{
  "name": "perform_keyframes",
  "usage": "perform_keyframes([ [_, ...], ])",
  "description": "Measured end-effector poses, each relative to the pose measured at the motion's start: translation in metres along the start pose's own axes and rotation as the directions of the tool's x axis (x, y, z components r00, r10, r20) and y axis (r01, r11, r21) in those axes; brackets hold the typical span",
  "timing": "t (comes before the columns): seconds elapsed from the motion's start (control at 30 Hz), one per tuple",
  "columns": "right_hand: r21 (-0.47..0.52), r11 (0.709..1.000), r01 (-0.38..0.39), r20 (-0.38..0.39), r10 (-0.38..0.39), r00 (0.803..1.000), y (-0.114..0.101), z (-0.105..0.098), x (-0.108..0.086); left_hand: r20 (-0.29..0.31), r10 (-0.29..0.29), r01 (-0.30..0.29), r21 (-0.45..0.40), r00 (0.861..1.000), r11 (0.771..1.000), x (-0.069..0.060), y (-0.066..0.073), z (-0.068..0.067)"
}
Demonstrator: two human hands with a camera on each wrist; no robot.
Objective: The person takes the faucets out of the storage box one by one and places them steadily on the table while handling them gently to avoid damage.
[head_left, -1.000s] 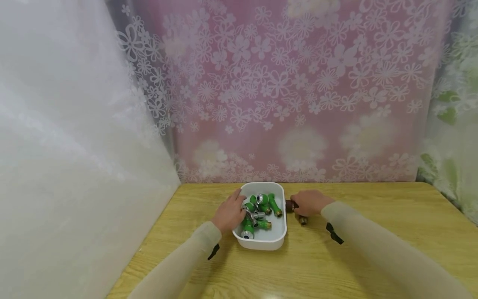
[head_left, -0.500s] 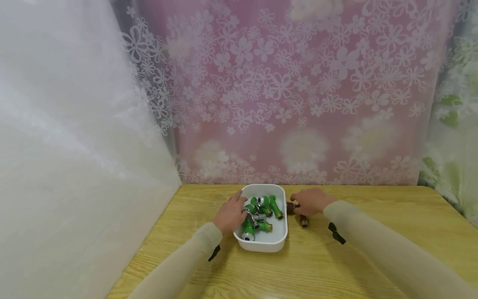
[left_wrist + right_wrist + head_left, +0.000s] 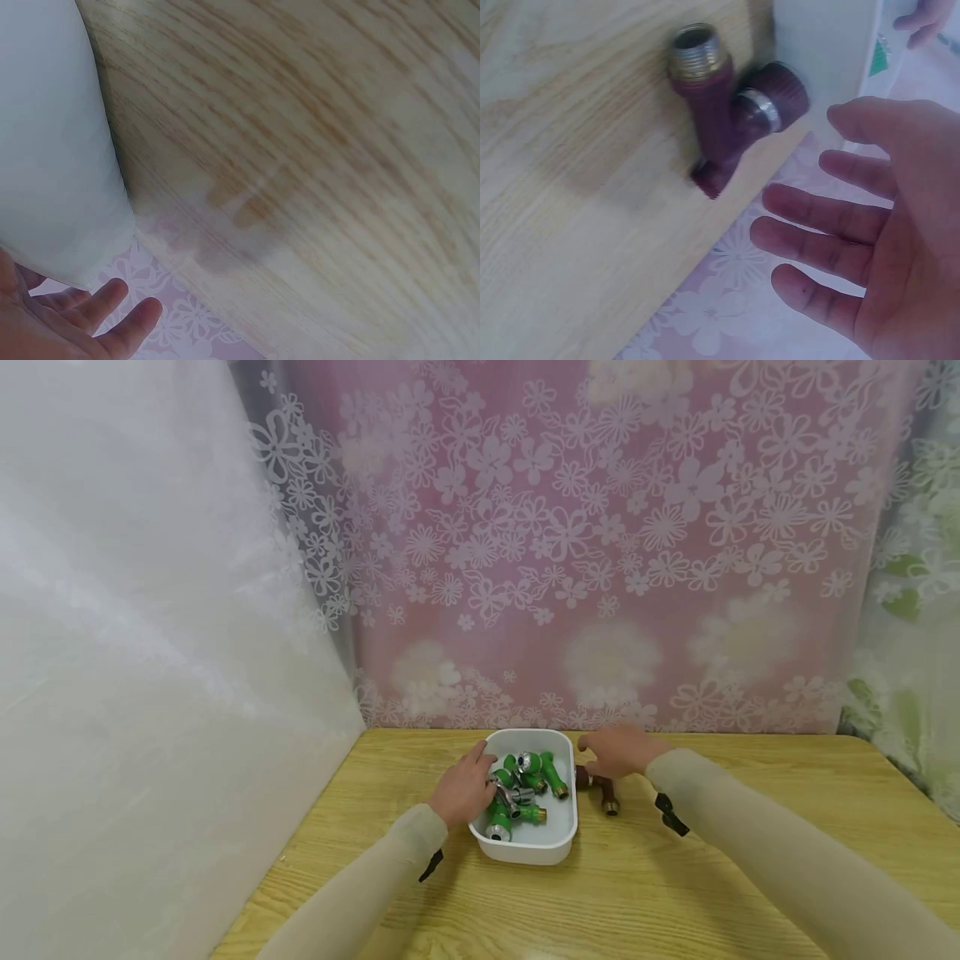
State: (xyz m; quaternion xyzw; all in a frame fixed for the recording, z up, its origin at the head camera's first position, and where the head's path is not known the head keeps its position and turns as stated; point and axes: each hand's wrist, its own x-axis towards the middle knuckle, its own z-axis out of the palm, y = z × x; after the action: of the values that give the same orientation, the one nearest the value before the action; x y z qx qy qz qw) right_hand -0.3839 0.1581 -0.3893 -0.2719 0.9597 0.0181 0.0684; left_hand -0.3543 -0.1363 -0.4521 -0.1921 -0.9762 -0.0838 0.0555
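Note:
My left hand [image 3: 461,790] rests at the left rim of a white plastic bin [image 3: 525,854], its fingers loosely spread. In the left wrist view those fingers [image 3: 105,304] lie beside the bin's wall, holding nothing. Several green valves [image 3: 553,774] with brass threaded ends and chrome parts are heaped inside the bin. A dark maroon angle valve [image 3: 608,795] lies on the table against the bin's right side. Over it hovers my right hand [image 3: 621,750], empty. The right wrist view shows its fingers apart from the maroon valve's body [image 3: 714,112], which has a threaded metal end and a ridged knob.
The wood-grain table [image 3: 720,852] extends to both sides of the bin. A pink flowered curtain [image 3: 600,552] hangs along its back edge, and a white sheet [image 3: 150,652] hangs at the left.
My right hand has let go of the maroon valve and lifted slightly up and away from it. The valve stays beside the bin. The left hand keeps its place.

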Motion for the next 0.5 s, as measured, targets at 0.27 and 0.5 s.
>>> perform_keyframes([
  [0.27, -0.02, 1.0, 0.014, -0.033, -0.014, 0.999, -0.018, -0.018, 0.005, -0.016, 0.01, -0.01, -0.001, 1.0, 1.0, 0.0, 0.0, -0.002],
  [0.5, 0.003, 1.0, 0.03, -0.031, -0.03, 0.999, -0.037, -0.023, 0.015, 0.012, -0.011, 0.011, -0.012, 1.0, 1.0, -0.002, 0.002, -0.003],
])
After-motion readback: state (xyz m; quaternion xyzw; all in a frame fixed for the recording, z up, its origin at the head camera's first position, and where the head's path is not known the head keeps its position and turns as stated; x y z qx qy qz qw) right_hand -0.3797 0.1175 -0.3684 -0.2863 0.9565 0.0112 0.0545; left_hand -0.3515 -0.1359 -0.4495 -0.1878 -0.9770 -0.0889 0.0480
